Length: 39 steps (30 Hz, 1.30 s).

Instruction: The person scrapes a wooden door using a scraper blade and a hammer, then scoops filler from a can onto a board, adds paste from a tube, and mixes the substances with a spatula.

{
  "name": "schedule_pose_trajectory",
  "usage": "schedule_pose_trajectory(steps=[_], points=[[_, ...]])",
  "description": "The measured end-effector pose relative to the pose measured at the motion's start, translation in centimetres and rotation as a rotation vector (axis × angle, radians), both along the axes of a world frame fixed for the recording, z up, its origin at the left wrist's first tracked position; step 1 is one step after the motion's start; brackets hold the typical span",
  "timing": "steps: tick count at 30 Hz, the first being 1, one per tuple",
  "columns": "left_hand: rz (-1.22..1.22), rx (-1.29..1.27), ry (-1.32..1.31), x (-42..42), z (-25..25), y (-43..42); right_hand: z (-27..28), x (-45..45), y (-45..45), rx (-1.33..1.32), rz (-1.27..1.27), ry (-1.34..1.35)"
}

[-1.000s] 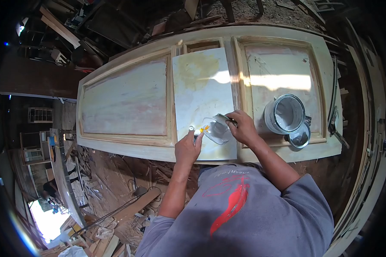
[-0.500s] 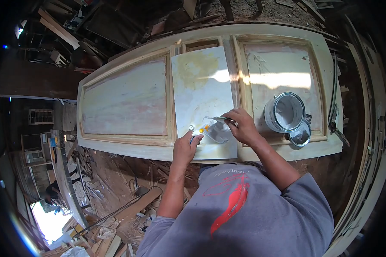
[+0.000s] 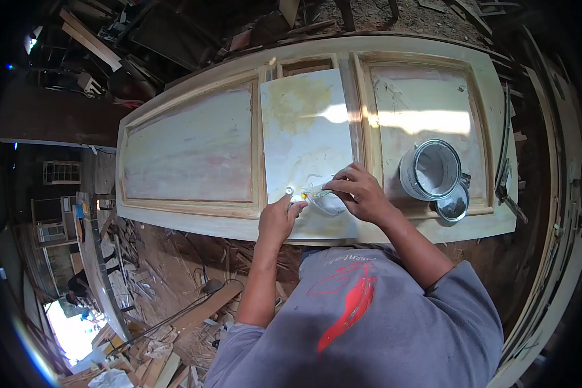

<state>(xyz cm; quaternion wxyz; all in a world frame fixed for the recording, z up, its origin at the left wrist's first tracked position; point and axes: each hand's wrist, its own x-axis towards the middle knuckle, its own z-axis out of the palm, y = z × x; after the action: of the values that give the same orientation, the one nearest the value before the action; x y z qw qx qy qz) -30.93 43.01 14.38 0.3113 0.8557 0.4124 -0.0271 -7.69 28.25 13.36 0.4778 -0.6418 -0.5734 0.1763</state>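
My left hand (image 3: 277,220) is closed around a small white tube (image 3: 289,191), its round end pointing away from me; the fingers hide most of it. Between the fingers of my right hand (image 3: 362,194) is a putty knife (image 3: 322,190), its blade low over a white board (image 3: 304,145). A dab of yellow paste (image 3: 304,195) shows between the two hands. Grey-white putty (image 3: 330,205) is spread on the board just below the knife, partly covered by my right hand.
The board lies across a panelled wooden door (image 3: 187,152). On the door's right panel stands an open can (image 3: 429,169) of pale filler, with its lid (image 3: 452,204) beside it. Wood scraps (image 3: 168,336) litter the floor, and another person (image 3: 77,284) is at far left.
My right hand has brought the putty knife slightly down and toward the yellow paste, and its fingers have shifted. The left hand has barely moved.
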Motion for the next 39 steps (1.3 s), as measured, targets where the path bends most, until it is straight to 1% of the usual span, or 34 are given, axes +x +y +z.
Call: schedule_pose_trajectory(steps=[15,18,21,24,27,30,33,34,37,38,39], points=[[0.002,-0.013,-0.049,0.1,-0.1,0.1,-0.1,-0.3,-0.2,0.023,0.033,-0.066],[-0.017,0.010,0.001,0.5,0.5,0.0,-0.2,-0.4,-0.2,0.014,0.057,-0.098],[-0.006,-0.003,-0.015,0.3,0.3,0.2,-0.6,-0.5,-0.3,0.010,0.069,-0.114],[0.102,-0.159,-0.160,0.4,0.9,0.4,-0.7,-0.1,-0.3,-0.013,0.103,-0.173],[0.201,-0.229,-0.354,0.1,0.4,0.8,-1.5,-0.2,-0.5,-0.045,0.104,-0.131],[0.238,-0.162,-0.396,-0.1,-0.1,1.8,-2.6,-0.2,-0.6,-0.077,0.025,-0.058],[0.369,-0.333,-0.426,-0.6,-2.9,4.0,-3.5,-0.2,-0.2,-0.113,-0.073,-0.015],[0.411,-0.406,-0.451,-0.1,-2.3,4.5,-3.5,-0.4,0.0,-0.092,-0.101,0.005],[0.548,-0.559,-0.508,0.7,-3.7,5.6,-4.2,-0.7,0.8,-0.168,-0.156,0.024],[0.531,-0.442,-0.486,0.8,-4.0,5.8,-4.3,-0.7,1.0,-0.163,-0.151,0.021],[0.562,-0.488,-0.509,1.1,-4.4,6.1,-4.1,-0.8,1.3,-0.158,-0.148,0.019]])
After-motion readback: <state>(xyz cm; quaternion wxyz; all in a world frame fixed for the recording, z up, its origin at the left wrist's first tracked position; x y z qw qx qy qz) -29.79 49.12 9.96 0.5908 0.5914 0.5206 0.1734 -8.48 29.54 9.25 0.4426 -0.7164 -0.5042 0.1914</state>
